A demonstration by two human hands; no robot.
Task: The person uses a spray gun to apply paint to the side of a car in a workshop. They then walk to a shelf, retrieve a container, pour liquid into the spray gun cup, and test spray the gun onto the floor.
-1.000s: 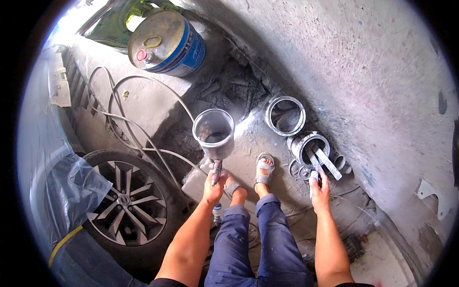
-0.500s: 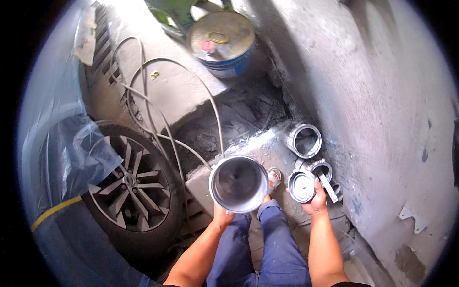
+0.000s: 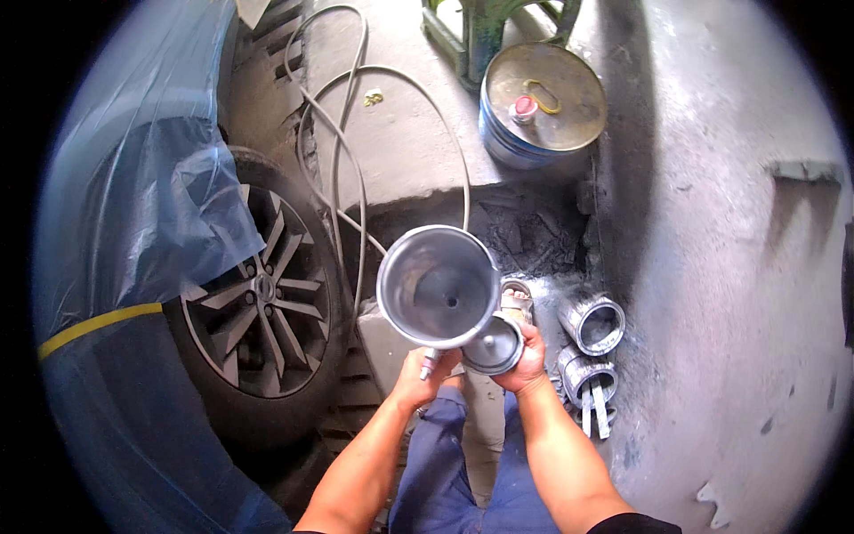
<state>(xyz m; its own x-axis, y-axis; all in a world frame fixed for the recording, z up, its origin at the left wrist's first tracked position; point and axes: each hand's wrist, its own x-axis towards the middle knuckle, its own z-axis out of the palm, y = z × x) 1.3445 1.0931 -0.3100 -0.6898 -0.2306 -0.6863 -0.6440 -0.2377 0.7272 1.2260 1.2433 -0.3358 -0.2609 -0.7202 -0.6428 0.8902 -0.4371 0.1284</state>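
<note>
A grey metal cup (image 3: pixel 409 267) faces up at me, and a small hole shows in its inner bottom. My left hand (image 3: pixel 423 381) is closed below the cup's near edge, around a spray gun (image 3: pixel 430 363) of which only a metal end shows; the rest is hidden under the cup. My right hand (image 3: pixel 525 363) grips a round metal lid (image 3: pixel 492 345) with a small raised knob in its middle. The lid sits tight against the cup's lower right rim and partly behind it, not on top.
Two silver-smeared tins (image 3: pixel 578 310) stand at right, the nearer holding flat sticks (image 3: pixel 600 414). A drum (image 3: pixel 578 89) with a red cap and a green stool (image 3: pixel 480 40) stand beyond. A hose (image 3: pixel 465 178) loops across the floor. At left is a car wheel (image 3: pixel 265 289) beside plastic sheeting (image 3: pixel 133 240).
My right hand has brought the lid leftward from beside the tins to the cup. The cup has tilted, so its bottom hole shows more plainly. The whole view has shifted too.
</note>
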